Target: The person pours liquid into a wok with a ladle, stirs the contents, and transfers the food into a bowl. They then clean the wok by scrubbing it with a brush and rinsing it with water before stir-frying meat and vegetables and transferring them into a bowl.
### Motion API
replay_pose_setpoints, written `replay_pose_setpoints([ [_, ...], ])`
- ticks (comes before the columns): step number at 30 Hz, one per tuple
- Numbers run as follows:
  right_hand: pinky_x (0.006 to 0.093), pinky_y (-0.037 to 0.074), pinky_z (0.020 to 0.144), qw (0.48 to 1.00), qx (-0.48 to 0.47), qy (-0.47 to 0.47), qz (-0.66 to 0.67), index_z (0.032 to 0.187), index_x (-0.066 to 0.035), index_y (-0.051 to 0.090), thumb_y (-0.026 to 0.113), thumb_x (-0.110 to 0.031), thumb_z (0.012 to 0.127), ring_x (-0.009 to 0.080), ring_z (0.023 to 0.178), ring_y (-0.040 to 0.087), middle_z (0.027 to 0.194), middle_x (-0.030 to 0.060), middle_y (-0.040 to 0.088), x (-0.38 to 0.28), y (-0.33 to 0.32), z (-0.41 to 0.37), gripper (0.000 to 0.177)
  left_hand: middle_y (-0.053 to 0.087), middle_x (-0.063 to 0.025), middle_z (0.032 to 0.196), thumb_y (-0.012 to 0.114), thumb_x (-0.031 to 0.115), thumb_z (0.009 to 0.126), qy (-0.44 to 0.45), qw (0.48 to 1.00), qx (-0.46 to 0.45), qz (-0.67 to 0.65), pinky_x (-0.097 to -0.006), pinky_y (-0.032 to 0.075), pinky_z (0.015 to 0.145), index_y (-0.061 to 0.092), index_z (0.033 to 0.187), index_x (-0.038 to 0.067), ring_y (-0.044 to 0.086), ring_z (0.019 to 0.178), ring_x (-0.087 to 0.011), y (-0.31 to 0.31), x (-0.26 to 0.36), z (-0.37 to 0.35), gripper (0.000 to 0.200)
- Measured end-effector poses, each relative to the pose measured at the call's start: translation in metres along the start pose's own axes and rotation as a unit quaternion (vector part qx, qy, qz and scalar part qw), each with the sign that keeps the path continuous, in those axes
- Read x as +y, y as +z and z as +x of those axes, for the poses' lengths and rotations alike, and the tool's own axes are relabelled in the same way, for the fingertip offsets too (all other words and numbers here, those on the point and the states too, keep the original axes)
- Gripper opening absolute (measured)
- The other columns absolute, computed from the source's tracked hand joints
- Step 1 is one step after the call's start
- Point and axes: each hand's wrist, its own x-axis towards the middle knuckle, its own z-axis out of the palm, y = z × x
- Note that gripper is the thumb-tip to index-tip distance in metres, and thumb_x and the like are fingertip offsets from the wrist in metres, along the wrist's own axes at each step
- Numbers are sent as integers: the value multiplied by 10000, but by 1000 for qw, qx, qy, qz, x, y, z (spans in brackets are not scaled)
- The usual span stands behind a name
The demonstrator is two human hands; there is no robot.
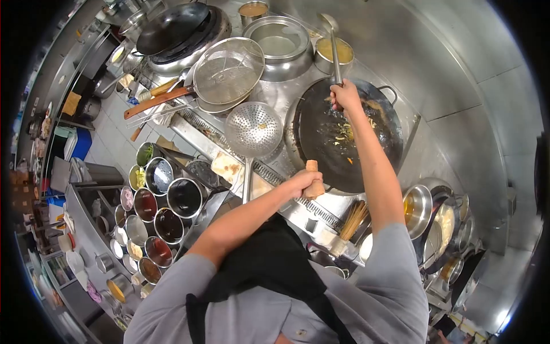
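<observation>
A large dark wok (321, 143) sits on the stove, with yellowish food pieces (345, 133) and a bit of orange in it. My left hand (305, 182) is closed around a tan cloth (311, 172) at the wok's near edge; the wok's handle there is hidden. Over the far part of the wok, my right hand (345, 96) grips the metal handle of a ladle (328, 24). The ladle's bowl is above a metal pot of yellow liquid (339, 51); whether they touch is unclear.
Left of the wok lie a perforated skimmer (253, 129) and a wire strainer (229, 70). Another wok (173, 30) stands at the upper left. Sauce containers (169, 225) fill the lower left. Near the right forearm are a bamboo brush (353, 220) and metal bowls (418, 211).
</observation>
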Motion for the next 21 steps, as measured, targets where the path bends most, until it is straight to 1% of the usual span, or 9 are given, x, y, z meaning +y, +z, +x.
replay_pose_setpoints([
  [3,248,360,356,976,-90,94,173,951,-50,512,575,-99,894,80,450,458,626,-15,509,-19,11,-11,98,615,-73,859,745,285,804,-32,997,-40,60,-342,551,584,557,1033,29,644,703,-187,-5,7,-10,391],
  [8,234,361,373,976,-75,119,168,983,-42,529,567,-95,902,80,448,446,628,-13,491,-8,74,-13,105,643,-94,856,744,210,799,82,995,-62,0,-326,555,590,539,1132,27,653,720,-175,-41,42,-78,432],
  [10,219,345,371,866,-180,214,415,957,-21,524,529,-74,913,72,440,425,626,-19,476,0,74,-3,69,663,-131,882,667,194,828,113,988,-56,-89,-326,559,583,514,1178,11,659,720,-198,-69,76,-93,424],
  [11,219,345,371,864,-176,218,418,957,-21,524,529,-74,913,72,440,425,626,-19,476,7,74,-6,69,662,-144,907,643,225,835,156,976,-107,-106,-330,565,595,500,1188,-2,657,700,-218,-84,99,-91,443],
  [13,205,325,366,578,-297,255,716,931,-5,504,487,-44,906,57,431,402,612,-28,447,12,76,-13,50,587,-242,1122,630,246,834,198,945,-101,-241,-360,547,805,478,1245,-32,633,895,-274,-74,153,-109,519],
  [15,197,318,364,578,-303,241,718,914,-1,495,475,-37,896,48,431,396,612,-31,441,4,83,-39,45,559,-256,1201,611,298,845,261,942,-95,-188,-410,535,849,484,1253,-28,610,976,-301,-68,200,-108,537],
  [18,188,310,365,604,-288,192,718,899,-1,487,469,-34,883,32,442,387,624,-39,419,-21,92,-87,41,583,-264,1180,603,341,847,189,946,-203,-169,-443,527,864,497,1251,-30,622,937,-318,-64,245,-79,559],
  [20,194,349,390,575,-327,182,728,913,-24,499,505,-126,923,50,515,464,646,-32,461,-21,105,-116,103,643,-211,1022,629,340,827,179,948,-255,-71,-404,543,813,539,1177,-12,640,857,-294,-39,255,-81,505],
  [21,220,387,412,657,-280,167,680,975,-35,501,489,-193,948,88,553,495,688,-5,486,-32,108,-137,161,644,-183,945,641,333,817,196,960,-196,-35,-383,548,777,550,1125,-4,644,808,-280,-33,250,-79,465],
])
